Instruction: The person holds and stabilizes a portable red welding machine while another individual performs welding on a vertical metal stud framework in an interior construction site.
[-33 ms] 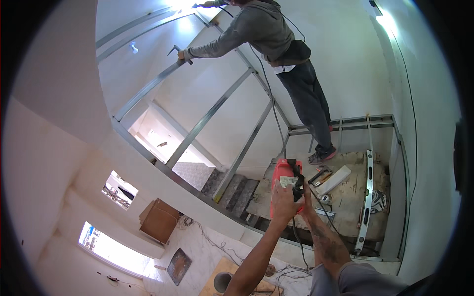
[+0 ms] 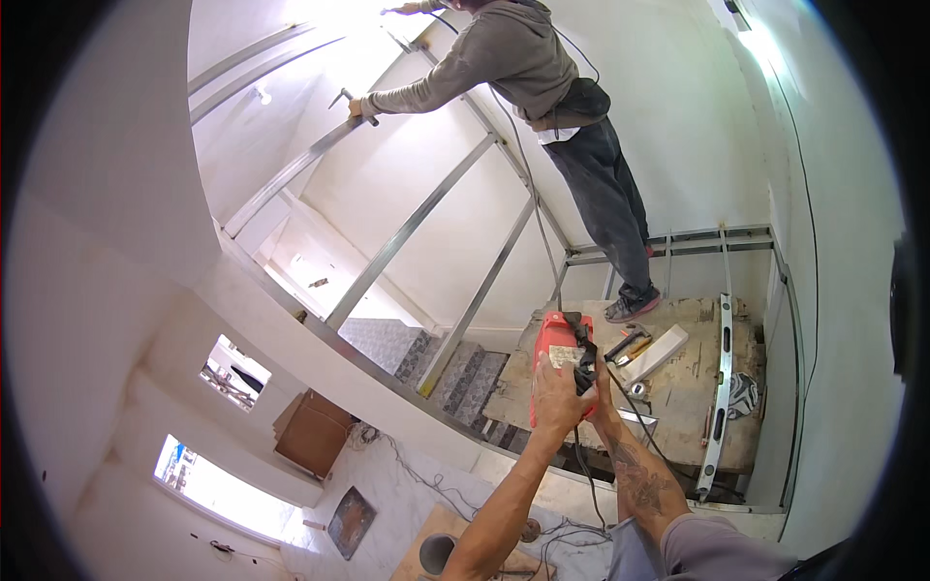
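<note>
A red portable welding machine [image 2: 554, 339] with a black strap and cables is held up in front of me. My left hand [image 2: 556, 395] is closed around its near left side, with the thumb and fingers against the casing. My right hand [image 2: 602, 392] grips its near right side, its fingers mostly hidden. Beyond it a co-worker [image 2: 518, 68] in a grey hoodie stands on a wooden platform [image 2: 581, 378]. One of the co-worker's hands holds a hammer [image 2: 366, 108] at a steel frame [image 2: 417, 228]; the other reaches to a bright welding glare.
A long spirit level [image 2: 719, 397] leans across the platform's right side, beside a crumpled cloth [image 2: 742, 395]. A hammer [image 2: 630, 344], a white box-shaped piece [image 2: 656, 354] and a tape measure [image 2: 637, 390] lie nearby. Grey stairs [image 2: 465, 382] and loose cables [image 2: 572, 535] are below.
The welding glare at the top has grown much brighter and whitens the walls. My hands and the welding machine stay in place.
</note>
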`<control>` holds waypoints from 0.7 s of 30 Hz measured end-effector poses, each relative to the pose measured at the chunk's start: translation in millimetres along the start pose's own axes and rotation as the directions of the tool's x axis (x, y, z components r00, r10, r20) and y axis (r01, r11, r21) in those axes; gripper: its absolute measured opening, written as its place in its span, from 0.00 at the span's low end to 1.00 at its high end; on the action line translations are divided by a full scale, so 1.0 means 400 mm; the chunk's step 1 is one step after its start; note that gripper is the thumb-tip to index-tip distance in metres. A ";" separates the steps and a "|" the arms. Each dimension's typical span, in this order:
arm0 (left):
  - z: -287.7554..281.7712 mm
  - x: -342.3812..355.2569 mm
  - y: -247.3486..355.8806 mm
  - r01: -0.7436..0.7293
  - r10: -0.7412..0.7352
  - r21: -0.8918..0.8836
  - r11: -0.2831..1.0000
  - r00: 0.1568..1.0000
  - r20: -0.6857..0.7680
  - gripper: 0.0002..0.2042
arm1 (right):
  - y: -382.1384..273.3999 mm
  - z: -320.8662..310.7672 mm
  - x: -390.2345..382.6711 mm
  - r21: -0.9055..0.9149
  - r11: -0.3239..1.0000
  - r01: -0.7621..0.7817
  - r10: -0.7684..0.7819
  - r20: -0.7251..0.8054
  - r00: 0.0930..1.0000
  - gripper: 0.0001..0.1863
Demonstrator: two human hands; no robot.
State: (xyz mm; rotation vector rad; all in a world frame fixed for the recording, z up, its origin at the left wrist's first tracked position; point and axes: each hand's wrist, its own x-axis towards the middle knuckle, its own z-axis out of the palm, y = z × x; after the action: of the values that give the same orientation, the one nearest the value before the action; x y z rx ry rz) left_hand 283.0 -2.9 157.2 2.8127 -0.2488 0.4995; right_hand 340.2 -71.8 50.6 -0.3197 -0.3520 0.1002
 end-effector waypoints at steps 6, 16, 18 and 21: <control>0.020 -0.006 -0.018 -0.020 0.020 0.022 1.000 0.999 -0.025 0.33 | 0.016 -0.030 0.008 -0.008 1.000 0.013 -0.013 0.013 1.000 0.32; 0.008 -0.013 -0.011 -0.013 0.013 0.002 1.000 1.000 -0.025 0.32 | -0.004 0.007 -0.004 -0.127 0.991 0.048 -0.049 -0.005 0.999 0.33; 0.014 -0.015 -0.011 -0.015 0.015 -0.002 1.000 1.000 -0.027 0.32 | -0.004 0.015 -0.012 -0.152 0.987 0.057 -0.060 -0.014 0.998 0.33; 0.004 -0.022 -0.018 -0.001 0.001 0.006 1.000 0.999 -0.039 0.32 | 0.004 0.038 -0.014 -0.173 0.983 0.069 -0.071 -0.008 0.997 0.33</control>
State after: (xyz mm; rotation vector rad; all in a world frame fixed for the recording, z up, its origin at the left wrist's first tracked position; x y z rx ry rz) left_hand 277.0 4.4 151.0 2.8058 -0.2412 0.5562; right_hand 329.6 -66.9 62.0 -0.4788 -0.3579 -0.0021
